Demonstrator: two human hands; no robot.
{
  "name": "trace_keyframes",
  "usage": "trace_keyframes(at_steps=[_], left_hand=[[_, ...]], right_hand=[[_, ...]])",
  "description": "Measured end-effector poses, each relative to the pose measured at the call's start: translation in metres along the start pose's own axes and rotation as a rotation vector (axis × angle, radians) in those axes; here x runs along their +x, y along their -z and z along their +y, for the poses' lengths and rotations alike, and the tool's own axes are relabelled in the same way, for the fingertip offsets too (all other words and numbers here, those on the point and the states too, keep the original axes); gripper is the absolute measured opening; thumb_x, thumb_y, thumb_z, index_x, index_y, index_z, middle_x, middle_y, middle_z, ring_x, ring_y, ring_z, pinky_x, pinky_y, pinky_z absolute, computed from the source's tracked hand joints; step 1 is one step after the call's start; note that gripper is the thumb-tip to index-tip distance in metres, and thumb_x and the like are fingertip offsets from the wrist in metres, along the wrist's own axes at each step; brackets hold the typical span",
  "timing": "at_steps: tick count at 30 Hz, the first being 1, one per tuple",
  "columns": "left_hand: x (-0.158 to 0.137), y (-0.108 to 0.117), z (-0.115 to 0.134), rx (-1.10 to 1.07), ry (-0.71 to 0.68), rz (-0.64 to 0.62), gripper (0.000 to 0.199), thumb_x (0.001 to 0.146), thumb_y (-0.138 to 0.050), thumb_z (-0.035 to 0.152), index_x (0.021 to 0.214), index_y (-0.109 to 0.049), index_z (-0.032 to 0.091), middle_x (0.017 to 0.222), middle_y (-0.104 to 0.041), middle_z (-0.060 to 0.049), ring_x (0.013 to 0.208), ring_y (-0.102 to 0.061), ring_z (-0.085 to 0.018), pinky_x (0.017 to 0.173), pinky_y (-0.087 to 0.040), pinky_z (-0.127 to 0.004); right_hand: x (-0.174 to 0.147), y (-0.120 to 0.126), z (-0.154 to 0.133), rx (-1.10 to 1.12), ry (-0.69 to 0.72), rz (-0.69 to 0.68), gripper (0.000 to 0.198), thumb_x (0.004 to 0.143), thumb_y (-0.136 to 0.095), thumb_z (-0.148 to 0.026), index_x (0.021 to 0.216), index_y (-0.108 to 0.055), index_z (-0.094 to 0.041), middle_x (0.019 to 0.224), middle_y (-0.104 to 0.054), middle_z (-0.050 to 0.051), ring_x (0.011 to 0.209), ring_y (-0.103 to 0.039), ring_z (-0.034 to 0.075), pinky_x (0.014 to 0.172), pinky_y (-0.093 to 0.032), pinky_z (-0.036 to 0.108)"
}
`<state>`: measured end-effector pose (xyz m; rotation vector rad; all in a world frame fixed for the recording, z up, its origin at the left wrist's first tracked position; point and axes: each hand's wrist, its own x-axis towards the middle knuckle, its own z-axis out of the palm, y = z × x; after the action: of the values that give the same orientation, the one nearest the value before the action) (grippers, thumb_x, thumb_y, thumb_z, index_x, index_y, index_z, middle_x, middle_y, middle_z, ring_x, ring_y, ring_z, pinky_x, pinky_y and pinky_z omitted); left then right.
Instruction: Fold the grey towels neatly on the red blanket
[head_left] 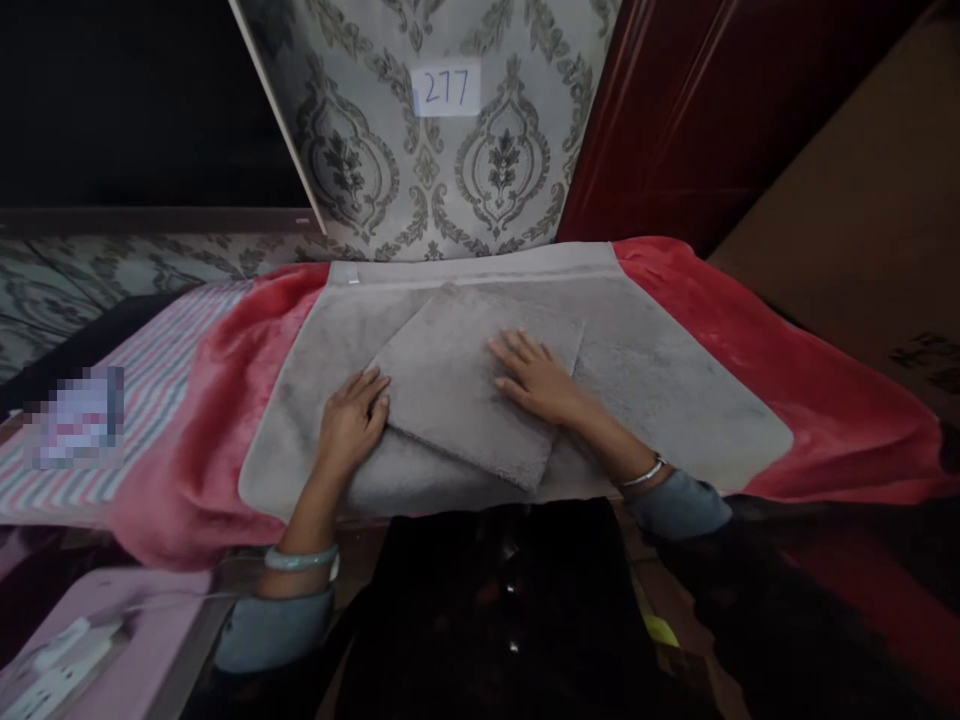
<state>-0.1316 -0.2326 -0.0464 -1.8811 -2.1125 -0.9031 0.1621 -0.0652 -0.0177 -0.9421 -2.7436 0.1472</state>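
Note:
A grey folded towel (457,390) lies turned at an angle on a larger grey plush mat (660,400). My right hand (536,380) rests flat on the towel's right half, its fingers spread. At the towel's left corner is my left hand (352,420), its fingers bent slightly and touching the edge and the mat beside it. Neither hand is lifting the cloth.
A red plush blanket (750,370) lies under the mat and shows at both sides. To the left is a striped cloth (150,370) with a blurred object on it. A power strip (67,670) sits at lower left, and a dark screen (142,110) stands behind.

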Motion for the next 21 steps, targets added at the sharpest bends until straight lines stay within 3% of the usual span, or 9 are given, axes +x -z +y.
trace_keyframes(at_steps=[4,12,18,21], left_hand=[[-0.002,-0.001,0.0,-0.013,0.02,-0.002,0.045,0.095,-0.041,0.037,0.125,-0.068,0.017,0.141,-0.061,-0.01,0.133,-0.053,-0.029,0.114,-0.041,-0.051],[-0.003,0.001,0.001,-0.023,0.026,-0.013,0.042,0.094,-0.044,0.033,0.125,-0.068,0.02,0.142,-0.06,-0.008,0.133,-0.053,-0.027,0.115,-0.04,-0.05],[-0.005,0.001,0.005,-0.008,0.057,-0.019,0.042,0.094,-0.044,0.031,0.128,-0.066,0.019,0.143,-0.059,-0.009,0.134,-0.052,-0.028,0.113,-0.04,-0.052],[-0.006,0.002,0.006,-0.002,0.053,-0.019,0.042,0.095,-0.043,0.031,0.127,-0.066,0.018,0.143,-0.059,-0.01,0.134,-0.052,-0.028,0.114,-0.04,-0.052]], right_hand=[[-0.027,-0.016,-0.017,0.026,0.052,-0.037,0.058,0.102,-0.032,-0.05,0.157,-0.03,-0.032,0.166,-0.024,0.004,0.153,-0.018,0.031,0.119,-0.022,0.058],[-0.101,-0.032,-0.011,0.081,-0.02,0.133,0.052,0.105,-0.025,-0.041,0.156,-0.033,-0.033,0.162,-0.033,0.001,0.152,-0.02,0.028,0.117,-0.03,0.055],[-0.139,-0.046,-0.026,0.106,-0.141,0.29,0.056,0.104,-0.032,-0.046,0.158,-0.029,-0.03,0.162,-0.032,0.009,0.145,-0.036,0.032,0.113,-0.035,0.057],[-0.141,-0.049,-0.032,0.153,-0.197,0.344,0.058,0.103,-0.032,-0.049,0.157,-0.032,-0.026,0.155,-0.043,0.014,0.141,-0.041,0.033,0.111,-0.036,0.059]])
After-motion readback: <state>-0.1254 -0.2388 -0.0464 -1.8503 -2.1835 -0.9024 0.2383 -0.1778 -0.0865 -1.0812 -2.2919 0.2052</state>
